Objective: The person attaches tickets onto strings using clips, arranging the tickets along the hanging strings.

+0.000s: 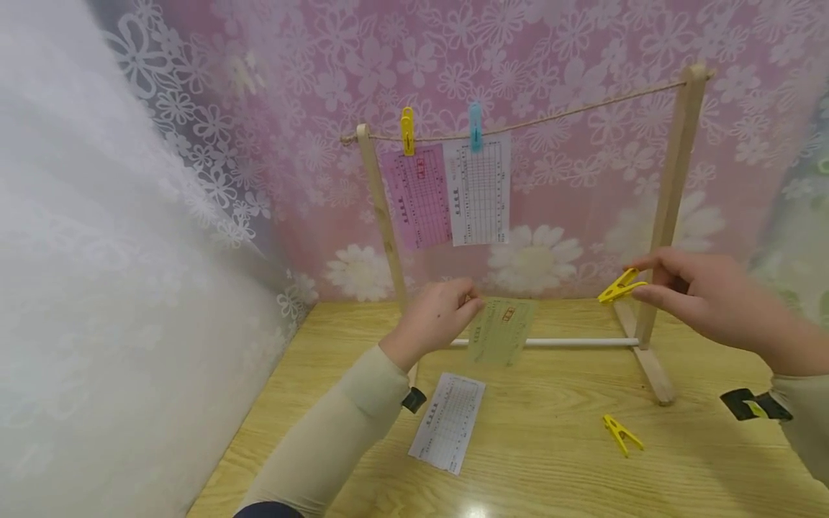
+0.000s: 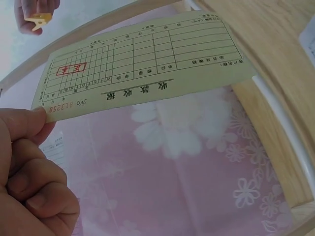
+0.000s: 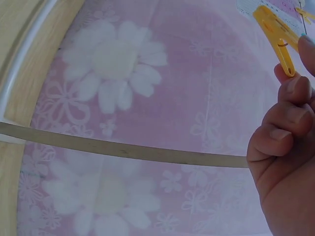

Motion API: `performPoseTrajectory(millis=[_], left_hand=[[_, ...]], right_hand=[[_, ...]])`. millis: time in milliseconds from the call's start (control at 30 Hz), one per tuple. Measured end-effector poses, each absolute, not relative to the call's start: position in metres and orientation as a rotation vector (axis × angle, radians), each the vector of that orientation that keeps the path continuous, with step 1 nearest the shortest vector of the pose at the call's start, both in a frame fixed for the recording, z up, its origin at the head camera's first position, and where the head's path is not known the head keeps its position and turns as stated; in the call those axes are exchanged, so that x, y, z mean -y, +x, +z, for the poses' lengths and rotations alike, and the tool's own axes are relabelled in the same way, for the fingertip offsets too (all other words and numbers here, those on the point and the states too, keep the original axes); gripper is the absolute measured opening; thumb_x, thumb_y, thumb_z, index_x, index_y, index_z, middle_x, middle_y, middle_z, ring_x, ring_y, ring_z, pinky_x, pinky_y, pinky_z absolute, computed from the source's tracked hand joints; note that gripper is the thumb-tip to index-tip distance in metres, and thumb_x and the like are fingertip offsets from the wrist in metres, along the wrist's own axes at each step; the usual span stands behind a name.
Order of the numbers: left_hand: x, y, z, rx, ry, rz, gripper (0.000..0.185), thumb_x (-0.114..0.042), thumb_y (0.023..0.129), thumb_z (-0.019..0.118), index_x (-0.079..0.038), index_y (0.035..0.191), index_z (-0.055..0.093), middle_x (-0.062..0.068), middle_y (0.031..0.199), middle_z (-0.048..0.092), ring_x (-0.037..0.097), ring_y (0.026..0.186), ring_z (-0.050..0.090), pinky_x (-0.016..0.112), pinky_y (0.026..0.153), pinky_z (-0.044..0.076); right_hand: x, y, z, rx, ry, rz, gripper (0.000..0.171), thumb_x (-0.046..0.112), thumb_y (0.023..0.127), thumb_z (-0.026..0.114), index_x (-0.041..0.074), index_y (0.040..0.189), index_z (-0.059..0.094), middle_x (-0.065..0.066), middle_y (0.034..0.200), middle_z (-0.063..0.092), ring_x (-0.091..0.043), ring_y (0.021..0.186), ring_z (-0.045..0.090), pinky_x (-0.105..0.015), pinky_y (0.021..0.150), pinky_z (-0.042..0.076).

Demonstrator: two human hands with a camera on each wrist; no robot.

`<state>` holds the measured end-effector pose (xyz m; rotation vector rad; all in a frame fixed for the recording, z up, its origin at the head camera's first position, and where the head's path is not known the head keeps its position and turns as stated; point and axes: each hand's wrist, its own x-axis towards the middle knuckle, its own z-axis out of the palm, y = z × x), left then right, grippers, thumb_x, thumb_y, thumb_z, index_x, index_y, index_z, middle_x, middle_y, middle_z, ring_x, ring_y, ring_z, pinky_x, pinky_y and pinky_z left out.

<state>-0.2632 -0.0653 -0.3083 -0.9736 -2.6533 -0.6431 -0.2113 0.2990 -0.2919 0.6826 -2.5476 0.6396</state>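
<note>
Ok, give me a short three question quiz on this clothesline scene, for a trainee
1. True or false: the left hand pinches a green slip.
2. What colour is the peg in the right hand? A) blue B) yellow C) red
3. How many slips already hang on the string?

Key:
1. True; it pinches the slip by one corner.
2. B; a second yellow peg lies on the table.
3. Two: a pink slip under a yellow clip and a white slip under a blue clip. Another white sheet lies on the table.
</note>
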Motion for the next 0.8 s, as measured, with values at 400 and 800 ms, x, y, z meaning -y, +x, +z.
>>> performPoseTrajectory(millis=[400, 800], left_hand=[[0.052, -0.266, -0.277, 2.616, -0.928, -0.625, 0.015, -0.026, 0.104, 0.06, -0.016, 0.093, 0.064, -0.01, 0.075, 0.06, 0.007, 0.057, 0.049, 0.021, 0.051, 0.042], [0.038, -0.271, -0.253, 2.572, -0.897, -0.554, 0.017, -0.028, 0.105, 0.057, -0.017, 0.097, 0.067, -0.011, 0.072, 0.06, 0.006, 0.055, 0.052, 0.023, 0.05, 0.043]], right_hand=[[-0.291, -0.223, -0.25, 2.528, 0.71, 0.471, 0.028, 0.01, 0.091, 0.077, 0.012, 0.117, 0.066, 0.009, 0.069, 0.045, -0.008, 0.049, 0.034, -0.026, 0.046, 0.031], [-0.284, -0.231, -0.194, 2.417, 0.845, 0.208, 0.032, 0.012, 0.088, 0.08, 0.015, 0.117, 0.066, 0.008, 0.07, 0.045, -0.006, 0.048, 0.03, -0.027, 0.048, 0.029]])
